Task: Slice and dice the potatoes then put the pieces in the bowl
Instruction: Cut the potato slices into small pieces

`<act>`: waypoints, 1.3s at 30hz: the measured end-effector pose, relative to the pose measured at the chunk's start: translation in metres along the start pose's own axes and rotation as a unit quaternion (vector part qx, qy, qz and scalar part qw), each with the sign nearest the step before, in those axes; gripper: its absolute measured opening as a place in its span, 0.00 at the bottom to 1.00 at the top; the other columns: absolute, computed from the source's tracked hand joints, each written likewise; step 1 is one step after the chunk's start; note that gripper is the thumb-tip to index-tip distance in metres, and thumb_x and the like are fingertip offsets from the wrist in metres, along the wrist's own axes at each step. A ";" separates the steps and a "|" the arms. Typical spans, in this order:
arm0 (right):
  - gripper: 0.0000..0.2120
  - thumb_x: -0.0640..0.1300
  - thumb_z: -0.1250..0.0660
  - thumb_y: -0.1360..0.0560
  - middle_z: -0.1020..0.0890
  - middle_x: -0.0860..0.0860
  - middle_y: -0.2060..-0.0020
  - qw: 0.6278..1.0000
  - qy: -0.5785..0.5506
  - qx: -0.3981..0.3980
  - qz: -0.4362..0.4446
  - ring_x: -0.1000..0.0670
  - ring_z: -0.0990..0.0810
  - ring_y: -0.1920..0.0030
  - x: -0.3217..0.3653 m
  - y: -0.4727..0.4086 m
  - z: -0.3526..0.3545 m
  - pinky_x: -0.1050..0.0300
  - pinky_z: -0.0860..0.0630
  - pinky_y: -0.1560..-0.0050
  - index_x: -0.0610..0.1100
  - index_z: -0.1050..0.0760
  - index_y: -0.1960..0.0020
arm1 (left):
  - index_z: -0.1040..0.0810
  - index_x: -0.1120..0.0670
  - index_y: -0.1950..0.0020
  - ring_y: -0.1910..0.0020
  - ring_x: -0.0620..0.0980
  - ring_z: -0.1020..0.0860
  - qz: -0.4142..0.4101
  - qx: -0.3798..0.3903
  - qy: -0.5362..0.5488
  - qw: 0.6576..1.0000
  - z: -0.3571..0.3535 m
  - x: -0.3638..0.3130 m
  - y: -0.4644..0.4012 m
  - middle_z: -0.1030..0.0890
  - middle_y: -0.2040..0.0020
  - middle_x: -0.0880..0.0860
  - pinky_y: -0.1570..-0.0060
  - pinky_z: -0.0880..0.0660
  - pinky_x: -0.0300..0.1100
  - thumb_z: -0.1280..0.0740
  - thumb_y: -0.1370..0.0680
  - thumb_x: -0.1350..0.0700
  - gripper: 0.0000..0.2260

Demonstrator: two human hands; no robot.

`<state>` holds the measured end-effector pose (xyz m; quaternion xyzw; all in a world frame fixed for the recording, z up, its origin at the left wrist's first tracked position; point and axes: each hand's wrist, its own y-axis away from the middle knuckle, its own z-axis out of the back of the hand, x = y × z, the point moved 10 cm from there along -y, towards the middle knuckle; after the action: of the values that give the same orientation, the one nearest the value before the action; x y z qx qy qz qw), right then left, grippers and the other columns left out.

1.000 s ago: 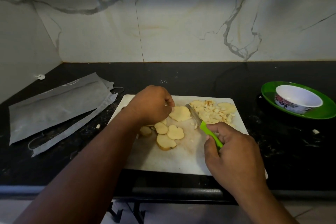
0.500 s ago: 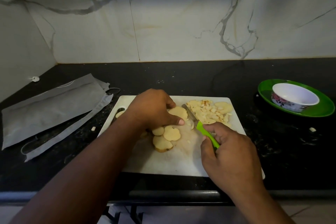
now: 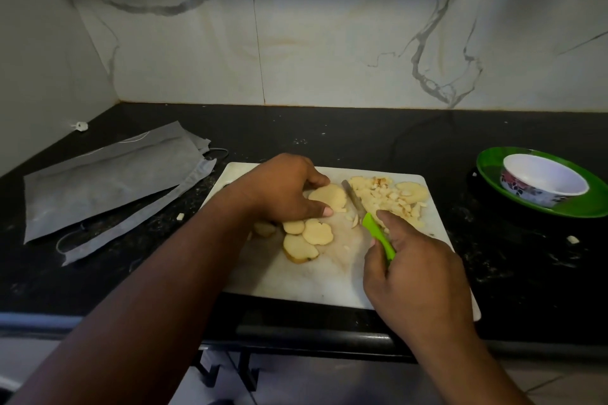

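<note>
A pale, smooth-cut potato slice [image 3: 327,197], flat and roughly oval, lay on the white rectangular cutting board [image 3: 296,283], its long axis running left to right. The left hand [image 3: 283,189] arched over it, fingers and thumb curled to pin its near and far edges. The right hand [image 3: 416,276] gripped the lime-green plastic handle of a small knife [image 3: 365,214], whose dull steel blade pointed away and slightly left, just right of the slice. Further round slices [image 3: 307,237], one with brown skin at its rim, overlapped near the board's middle. A heap of irregular diced pieces [image 3: 390,199] sat at the board's far right. On the speckled black worktop [image 3: 493,256], well to the right, a white floral bowl [image 3: 544,179] stood on a glossy green plate [image 3: 493,171]; a grey fabric bag [image 3: 108,177] lay left
</note>
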<state>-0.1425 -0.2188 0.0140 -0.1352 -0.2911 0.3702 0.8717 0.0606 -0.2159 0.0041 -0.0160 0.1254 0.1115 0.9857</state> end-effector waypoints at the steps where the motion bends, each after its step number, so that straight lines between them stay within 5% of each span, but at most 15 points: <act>1: 0.20 0.48 0.31 0.27 0.16 0.53 0.63 1.000 0.019 0.003 0.008 0.50 0.20 0.66 0.003 0.000 -0.002 0.61 0.30 0.65 0.48 0.21 0.36 | 0.23 0.48 0.26 0.40 0.46 0.22 0.000 -0.002 0.002 1.000 0.001 0.000 0.001 0.20 0.36 0.47 0.37 0.24 0.45 0.27 0.23 0.38 0.28; 8: 0.17 0.44 0.27 0.29 0.14 0.52 0.60 0.999 0.038 -0.022 0.017 0.51 0.17 0.66 0.009 0.001 0.000 0.64 0.31 0.65 0.45 0.18 0.40 | 0.18 0.49 0.31 0.46 0.40 0.22 0.040 -0.032 0.070 0.996 0.003 0.003 0.000 0.17 0.37 0.45 0.43 0.26 0.38 0.22 0.25 0.44 0.24; 13: 0.17 0.44 0.27 0.31 0.15 0.52 0.64 0.997 0.060 -0.030 0.022 0.51 0.18 0.68 0.017 -0.008 -0.002 0.62 0.28 0.68 0.46 0.17 0.42 | 0.17 0.50 0.33 0.43 0.43 0.19 0.097 -0.040 0.135 0.985 -0.001 0.011 0.000 0.16 0.37 0.46 0.38 0.22 0.42 0.20 0.27 0.49 0.23; 28: 0.13 0.45 0.26 0.33 0.18 0.52 0.70 0.996 0.086 -0.025 0.022 0.52 0.22 0.73 0.032 -0.012 -0.015 0.64 0.37 0.71 0.46 0.16 0.49 | 0.16 0.50 0.36 0.43 0.47 0.19 0.131 -0.030 0.111 0.985 -0.004 0.013 -0.008 0.16 0.38 0.47 0.38 0.21 0.49 0.19 0.28 0.47 0.22; 33: 0.14 0.47 0.33 0.27 0.17 0.52 0.65 0.995 0.099 0.018 0.018 0.50 0.21 0.68 0.036 -0.007 -0.021 0.61 0.34 0.69 0.49 0.19 0.42 | 0.13 0.50 0.41 0.48 0.47 0.18 0.142 -0.018 0.091 0.986 -0.007 0.015 -0.014 0.14 0.45 0.48 0.42 0.20 0.49 0.20 0.28 0.45 0.19; 39: 0.14 0.42 0.26 0.35 0.22 0.52 0.75 0.993 0.114 0.011 0.005 0.50 0.27 0.78 0.029 0.015 -0.015 0.63 0.36 0.76 0.45 0.17 0.49 | 0.13 0.50 0.42 0.50 0.47 0.18 0.139 -0.032 0.069 0.987 -0.007 0.016 -0.021 0.14 0.48 0.47 0.44 0.18 0.48 0.21 0.27 0.45 0.16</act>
<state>-0.1260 -0.1875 0.0070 -0.1684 -0.1854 0.3598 0.8988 0.0783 -0.2331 -0.0067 -0.0380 0.1901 0.2505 0.9485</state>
